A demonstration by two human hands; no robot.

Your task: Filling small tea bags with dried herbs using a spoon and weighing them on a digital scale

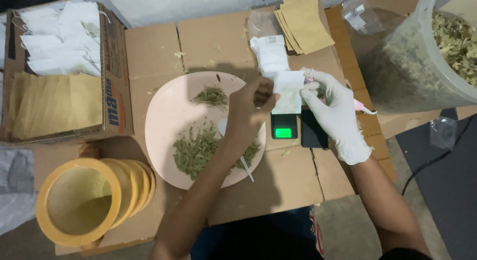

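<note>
Head view shows both hands over a cardboard-covered bench (278, 185); the bare left hand (248, 113) and the gloved right hand (335, 111) pinch a small white bag (288, 91) between them, fingers closed on its edges, above a small scale (284, 127) near the bench's middle; a pink plate (171, 111) of dried leaves (196, 150) lies just left; yellow cups (79, 200) lie at the near left corner.
</note>
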